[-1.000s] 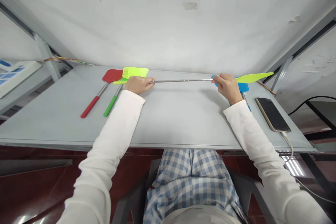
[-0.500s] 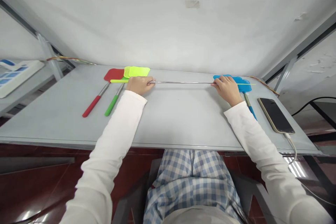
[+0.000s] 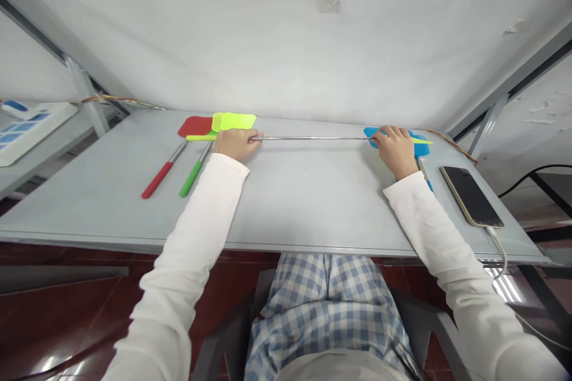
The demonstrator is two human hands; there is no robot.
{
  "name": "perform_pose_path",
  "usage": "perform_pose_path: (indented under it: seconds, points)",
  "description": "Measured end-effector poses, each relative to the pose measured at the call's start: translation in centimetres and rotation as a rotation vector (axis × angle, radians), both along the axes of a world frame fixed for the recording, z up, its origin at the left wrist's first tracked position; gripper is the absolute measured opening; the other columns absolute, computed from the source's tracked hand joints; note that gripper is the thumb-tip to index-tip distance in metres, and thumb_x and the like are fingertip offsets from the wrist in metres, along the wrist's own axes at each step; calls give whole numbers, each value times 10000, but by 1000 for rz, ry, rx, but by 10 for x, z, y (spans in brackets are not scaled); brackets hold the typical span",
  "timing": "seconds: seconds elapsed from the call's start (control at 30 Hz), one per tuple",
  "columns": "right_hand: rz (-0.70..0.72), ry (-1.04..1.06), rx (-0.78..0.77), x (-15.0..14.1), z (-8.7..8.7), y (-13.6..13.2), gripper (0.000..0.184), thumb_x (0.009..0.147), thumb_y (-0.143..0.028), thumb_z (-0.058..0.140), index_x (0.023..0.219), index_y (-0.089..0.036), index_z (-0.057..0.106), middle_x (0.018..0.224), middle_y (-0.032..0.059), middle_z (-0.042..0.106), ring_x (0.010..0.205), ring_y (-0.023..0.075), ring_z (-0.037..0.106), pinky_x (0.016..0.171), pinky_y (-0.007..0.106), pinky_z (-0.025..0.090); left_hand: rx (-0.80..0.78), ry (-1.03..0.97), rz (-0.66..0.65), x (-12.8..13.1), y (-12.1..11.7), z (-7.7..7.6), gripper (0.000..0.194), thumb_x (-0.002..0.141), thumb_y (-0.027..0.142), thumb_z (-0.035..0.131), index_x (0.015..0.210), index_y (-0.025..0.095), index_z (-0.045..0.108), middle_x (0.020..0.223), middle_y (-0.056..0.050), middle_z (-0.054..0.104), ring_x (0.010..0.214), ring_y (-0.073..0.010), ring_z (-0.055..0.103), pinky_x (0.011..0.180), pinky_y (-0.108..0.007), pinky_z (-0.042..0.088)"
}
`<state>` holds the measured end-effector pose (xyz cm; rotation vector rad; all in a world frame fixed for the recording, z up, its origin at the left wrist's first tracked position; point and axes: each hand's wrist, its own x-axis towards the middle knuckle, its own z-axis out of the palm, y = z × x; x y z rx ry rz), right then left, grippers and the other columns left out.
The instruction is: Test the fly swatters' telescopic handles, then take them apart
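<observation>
A yellow fly swatter (image 3: 313,138) with a thin metal rod is held level between my hands, just above the table. My left hand (image 3: 235,144) is closed around it where the yellow handle meets the rod. At the other end, my right hand (image 3: 394,146) pinches the rod near the yellow head, which appears almost edge-on. Behind and beneath my right hand lies a blue fly swatter (image 3: 421,149), partly covered. Beside my left hand are a red fly swatter (image 3: 157,180), a green-handled fly swatter (image 3: 191,178) and a yellow swatter head (image 3: 239,121) overlapping them.
A phone (image 3: 472,196) with a white cable plugged in lies at the right of the grey table (image 3: 308,208). The white wall (image 3: 286,59) rises behind the table. Metal frame posts stand at both sides, and a white-and-blue object (image 3: 31,131) sits far left.
The yellow swatter's head has turned from showing broad and angled up to nearly edge-on and lower. My right hand has lately shifted slightly right, with more rod showing. My left hand keeps its hold.
</observation>
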<state>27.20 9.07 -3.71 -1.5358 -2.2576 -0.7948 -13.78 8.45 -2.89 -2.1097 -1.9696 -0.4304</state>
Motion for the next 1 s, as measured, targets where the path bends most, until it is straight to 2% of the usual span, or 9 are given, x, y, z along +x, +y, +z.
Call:
perform_pose_path:
  seconds: [0.07, 0.17, 0.23, 0.4, 0.5, 0.57, 0.7, 1.0]
  points:
    - [-28, -7, -43, 0, 1, -1, 282, 946, -255, 410, 947, -169, 679, 1004, 115, 677, 849, 227, 550, 725, 348, 299, -12, 6, -7, 1, 0, -1, 348, 848, 439, 413, 710, 224, 648, 697, -67, 675, 716, -210, 601, 553, -294, 228]
    - [-93, -30, -108, -2, 3, -5, 301, 957, -290, 409, 931, -179, 688, 873, 86, 700, 772, 206, 555, 694, 332, 270, -34, 2, -2, 3, 1, -3, 339, 838, 423, 420, 739, 216, 671, 720, -74, 689, 743, -217, 614, 564, -291, 253]
    - [-105, -43, -126, -3, 6, -7, 302, 962, -300, 408, 934, -191, 688, 856, 73, 705, 756, 197, 555, 682, 326, 247, -51, 9, 1, 5, 1, -4, 363, 847, 435, 412, 774, 210, 688, 741, -85, 697, 768, -226, 625, 581, -291, 274]
    - [-74, -41, -75, -2, 17, -11, 282, 965, -266, 402, 926, -211, 676, 825, 50, 701, 717, 179, 518, 669, 332, 202, -88, 103, 17, 10, 1, -7, 558, 909, 555, 301, 876, 180, 713, 820, -140, 707, 823, -271, 646, 625, -302, 313]
    - [-62, -39, -19, -2, 22, -13, 292, 975, -275, 393, 897, -219, 669, 777, 30, 687, 687, 169, 480, 678, 339, 190, -107, 142, 14, 19, -1, -7, 607, 933, 554, 256, 949, 166, 722, 849, -162, 709, 843, -285, 653, 654, -314, 342]
    - [-36, -43, -4, -7, 22, -15, 292, 971, -225, 390, 883, -223, 667, 764, 17, 679, 685, 165, 466, 690, 341, 191, -101, 145, -1, 30, -3, -8, 620, 947, 539, 236, 981, 157, 723, 852, -172, 710, 853, -287, 658, 676, -320, 359]
    - [101, -71, -51, -29, 18, -22, 295, 925, -93, 405, 873, -219, 667, 772, 6, 679, 692, 157, 461, 706, 338, 197, -107, 140, -59, 58, -11, -10, 652, 970, 498, 183, 999, 135, 725, 849, -204, 709, 852, -301, 671, 686, -342, 377]
    - [193, -114, -57, -68, 12, -41, 287, 935, -101, 400, 856, -164, 669, 742, 50, 671, 709, 178, 477, 701, 344, 192, -149, 154, -126, 87, -24, -11, 640, 986, 443, 186, 974, 109, 731, 829, -220, 709, 853, -308, 688, 680, -352, 416]
